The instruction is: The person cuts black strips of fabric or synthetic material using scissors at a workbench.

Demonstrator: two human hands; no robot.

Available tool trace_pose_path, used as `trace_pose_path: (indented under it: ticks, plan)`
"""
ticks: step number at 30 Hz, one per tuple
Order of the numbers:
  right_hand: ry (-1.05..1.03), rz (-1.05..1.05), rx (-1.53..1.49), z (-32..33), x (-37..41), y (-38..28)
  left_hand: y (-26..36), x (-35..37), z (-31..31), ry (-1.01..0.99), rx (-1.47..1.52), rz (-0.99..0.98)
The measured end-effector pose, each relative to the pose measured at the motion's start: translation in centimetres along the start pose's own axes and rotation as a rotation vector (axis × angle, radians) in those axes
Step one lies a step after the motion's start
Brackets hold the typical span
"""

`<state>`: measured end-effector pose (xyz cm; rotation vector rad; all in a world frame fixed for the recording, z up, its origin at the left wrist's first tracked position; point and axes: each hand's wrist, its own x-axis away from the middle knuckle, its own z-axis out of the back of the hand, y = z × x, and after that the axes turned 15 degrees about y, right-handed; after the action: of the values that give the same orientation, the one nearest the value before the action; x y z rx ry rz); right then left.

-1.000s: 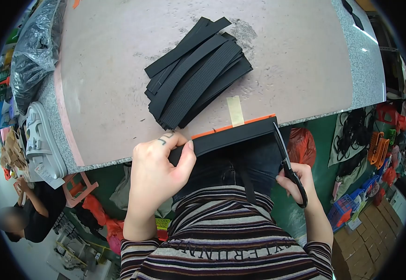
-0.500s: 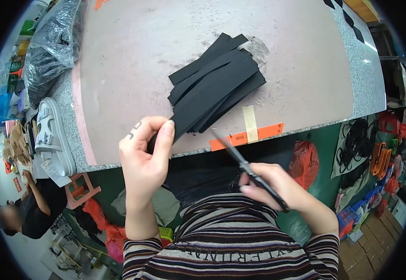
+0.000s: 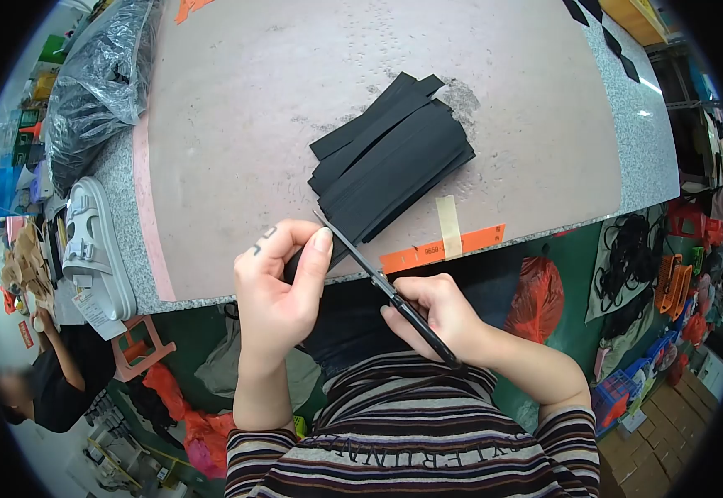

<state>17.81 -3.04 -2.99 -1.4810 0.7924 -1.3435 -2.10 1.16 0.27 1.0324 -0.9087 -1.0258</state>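
Note:
A fanned pile of flat black strips (image 3: 399,162) lies near the front edge of the worktable. My left hand (image 3: 278,286) is closed, with thumb and forefinger pinching the near end of one black strip (image 3: 339,254). Scissors (image 3: 351,249) with black handles, seen nearly edge-on, are gripped in my right hand (image 3: 444,315). Their blades lie across the strip just right of my left fingertips, pointing toward the pile's near corner. Whether the blades are apart cannot be made out.
Orange label tape (image 3: 478,241) and a beige tape piece (image 3: 447,217) mark the front edge of the table mat (image 3: 237,141). To the left are a white sandal (image 3: 100,249) and a plastic-wrapped bundle (image 3: 100,91). A person (image 3: 46,365) is at the far left.
The scissors have moved left and now cross the held strip beside my left fingertips. My left hand has shifted slightly right and down, still pinching a strip.

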Motion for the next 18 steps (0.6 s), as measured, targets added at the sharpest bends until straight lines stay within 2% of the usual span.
trace_pose_path:
  ticks: [1,4,5,6,7,8,9,10,11,12,13,15,18]
  plan:
    - [0.002,0.014,-0.013,-0.2,-0.1,0.3,0.1,-0.1,0.1,-0.011,0.039,0.068]
    - [-0.035,0.014,-0.012,-0.1,-0.1,0.9,-0.1,-0.4,1.4,-0.050,0.033,-0.005]
    - [-0.113,-0.005,0.047,0.6,0.2,-0.1,0.9,-0.2,3.1,0.009,0.050,0.017]
    - [-0.131,0.102,0.067,1.5,0.7,-0.7,1.9,0.3,5.6,0.179,0.137,0.062]
    - [-0.150,0.202,0.086,2.5,1.3,-1.3,3.7,0.3,9.2,0.337,0.106,-0.108]
    - [-0.130,0.179,0.203,4.7,1.9,-3.2,5.8,0.5,13.6,0.409,0.028,-0.457]
    - [-0.117,0.155,0.323,7.2,2.3,-5.5,8.6,0.3,18.0,0.369,-0.009,-0.911]
    - [0.063,0.261,0.473,9.4,2.4,-6.8,11.1,0.5,21.8,0.207,0.055,-1.245]
    - [0.210,0.326,0.591,11.8,2.0,-7.8,15.5,2.0,23.2,-0.017,0.385,-1.182]
    - [0.483,0.405,0.740,13.9,1.6,-7.0,19.1,3.5,23.9,-0.237,0.699,-1.081]
    - [0.583,0.294,0.852,16.7,0.5,-6.7,20.1,4.5,24.2,-0.318,0.779,-0.977]
    - [0.648,0.478,0.974,23.3,-2.0,-4.2,17.1,3.0,21.9,-0.313,0.806,-0.733]
    - [0.659,0.268,1.386,26.2,-4.1,-4.3,12.0,-0.2,18.6,-0.212,0.874,-0.353]
